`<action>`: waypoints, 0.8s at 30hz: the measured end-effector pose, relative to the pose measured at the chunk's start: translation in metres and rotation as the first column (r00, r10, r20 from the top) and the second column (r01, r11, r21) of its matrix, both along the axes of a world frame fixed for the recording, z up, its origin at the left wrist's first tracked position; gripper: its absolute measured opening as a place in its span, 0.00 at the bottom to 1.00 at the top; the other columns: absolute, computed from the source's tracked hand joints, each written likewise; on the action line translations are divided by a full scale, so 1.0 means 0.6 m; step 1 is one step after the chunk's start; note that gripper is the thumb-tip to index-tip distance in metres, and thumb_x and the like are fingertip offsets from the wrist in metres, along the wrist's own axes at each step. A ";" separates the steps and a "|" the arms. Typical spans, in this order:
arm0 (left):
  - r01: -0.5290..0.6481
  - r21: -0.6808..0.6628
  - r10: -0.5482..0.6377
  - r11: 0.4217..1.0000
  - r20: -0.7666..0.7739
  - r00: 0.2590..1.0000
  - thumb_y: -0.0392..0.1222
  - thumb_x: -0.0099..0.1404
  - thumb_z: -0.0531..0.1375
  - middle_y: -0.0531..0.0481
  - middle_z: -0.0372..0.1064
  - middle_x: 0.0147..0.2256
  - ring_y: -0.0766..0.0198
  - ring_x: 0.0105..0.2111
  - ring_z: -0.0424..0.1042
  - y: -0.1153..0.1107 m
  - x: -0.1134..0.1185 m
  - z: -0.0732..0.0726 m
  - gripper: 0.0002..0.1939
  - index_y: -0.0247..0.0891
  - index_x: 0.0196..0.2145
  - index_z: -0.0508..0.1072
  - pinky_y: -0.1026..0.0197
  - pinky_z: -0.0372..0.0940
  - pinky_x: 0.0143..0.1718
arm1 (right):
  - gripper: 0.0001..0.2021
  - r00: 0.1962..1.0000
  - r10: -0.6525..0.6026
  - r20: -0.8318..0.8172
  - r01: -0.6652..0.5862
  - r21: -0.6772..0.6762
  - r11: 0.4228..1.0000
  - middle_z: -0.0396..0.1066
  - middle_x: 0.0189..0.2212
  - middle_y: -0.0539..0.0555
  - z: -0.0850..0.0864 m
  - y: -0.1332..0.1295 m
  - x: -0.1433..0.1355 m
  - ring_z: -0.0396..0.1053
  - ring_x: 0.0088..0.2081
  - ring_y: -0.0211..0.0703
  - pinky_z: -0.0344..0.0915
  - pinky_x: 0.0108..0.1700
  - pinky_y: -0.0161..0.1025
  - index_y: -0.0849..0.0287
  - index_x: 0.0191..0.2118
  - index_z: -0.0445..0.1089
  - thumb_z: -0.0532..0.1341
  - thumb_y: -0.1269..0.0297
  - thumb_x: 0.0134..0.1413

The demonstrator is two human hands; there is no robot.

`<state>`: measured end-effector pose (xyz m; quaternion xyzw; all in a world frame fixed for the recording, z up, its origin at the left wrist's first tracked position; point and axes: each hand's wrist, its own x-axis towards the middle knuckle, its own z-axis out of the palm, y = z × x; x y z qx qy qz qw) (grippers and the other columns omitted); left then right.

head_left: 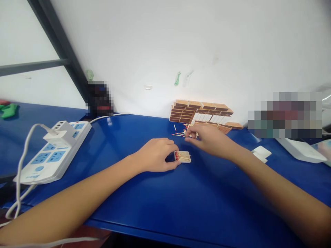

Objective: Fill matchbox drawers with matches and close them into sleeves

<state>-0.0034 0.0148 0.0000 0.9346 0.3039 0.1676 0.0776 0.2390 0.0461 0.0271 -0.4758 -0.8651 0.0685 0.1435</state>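
- Head view, the only one we've got: our left hand (pixel 157 155) sits on the blue worktop (pixel 160 203), fingers curled round and pinching the near end of a little open matchbox tray (pixel 183 156). The tray lies flat right in the middle, red match heads towards the hand.
- Our right hand (pixel 209 139) is just behind the tray, fingers pressed together on what looks like a match or two from the loose matches (pixel 181 133) scattered there. How many it's actually got, we can't tell, too small and blurry.
- Risk, as we see it: the tray is light, so a nudge from either hand could slide or tip it and spill the matches inside.
- The stack of matchboxes (pixel 199 112) leans against the wall right behind the right hand, and it looks wobbly. A bumped knuckle could bring it down onto the loose pile.
- Loose matches could roll off towards the back and get lost under the stack.
- The power strip (pixel 55 151) sits well apart on the left, with its cable near our forearm, so a snag is possible.
- Hard to make out: two patches are pixelated, the right hand hides part of the match pile, and the white things (pixel 261 153) on the right we can't identify.
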 end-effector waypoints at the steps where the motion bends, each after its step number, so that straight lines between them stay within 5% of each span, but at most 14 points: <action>1: 0.014 -0.002 -0.014 1.000 0.002 1.000 0.51 0.68 0.63 0.50 0.74 0.35 0.61 0.34 0.72 -0.001 0.000 0.000 0.14 0.38 0.44 0.78 0.59 0.64 0.35 | 0.04 1.000 0.001 0.021 0.000 -0.009 1.000 0.74 0.33 0.53 -0.002 0.015 -0.004 0.70 0.35 0.46 0.59 0.36 0.40 0.56 0.37 0.73 0.63 0.62 0.62; 6: 0.038 0.017 -0.038 0.999 -0.003 0.999 0.51 0.69 0.63 0.49 0.74 0.35 0.60 0.34 0.72 -0.001 -0.001 -0.003 0.14 0.38 0.44 0.78 0.59 0.63 0.35 | 0.04 0.997 -0.007 0.076 0.015 -0.094 0.995 0.74 0.33 0.54 -0.017 0.067 -0.039 0.68 0.32 0.44 0.57 0.33 0.39 0.58 0.37 0.73 0.64 0.63 0.61; 10: 0.042 0.030 -0.041 0.999 -0.011 0.999 0.51 0.69 0.62 0.49 0.74 0.35 0.60 0.35 0.73 0.001 -0.003 -0.005 0.14 0.38 0.43 0.78 0.58 0.63 0.35 | 0.07 0.996 0.028 0.086 -0.018 -0.121 0.992 0.75 0.34 0.56 -0.018 0.067 -0.054 0.68 0.33 0.44 0.59 0.35 0.40 0.58 0.33 0.70 0.61 0.64 0.64; 18: -0.021 0.037 0.022 0.999 -0.019 1.000 0.52 0.69 0.62 0.49 0.73 0.34 0.58 0.35 0.73 -0.002 -0.001 -0.005 0.15 0.38 0.42 0.78 0.57 0.63 0.35 | 0.10 0.996 0.079 0.039 -0.073 -0.138 0.988 0.74 0.36 0.55 0.015 -0.026 -0.008 0.70 0.35 0.45 0.61 0.35 0.40 0.55 0.38 0.68 0.55 0.59 0.70; 24: -0.034 0.039 0.035 0.999 -0.025 0.999 0.52 0.68 0.63 0.49 0.73 0.34 0.59 0.35 0.73 0.000 0.000 -0.003 0.15 0.37 0.38 0.76 0.57 0.64 0.35 | 0.06 0.989 0.114 0.091 -0.098 -0.165 0.981 0.74 0.40 0.55 0.001 -0.094 -0.024 0.72 0.35 0.43 0.62 0.34 0.39 0.56 0.39 0.68 0.56 0.66 0.69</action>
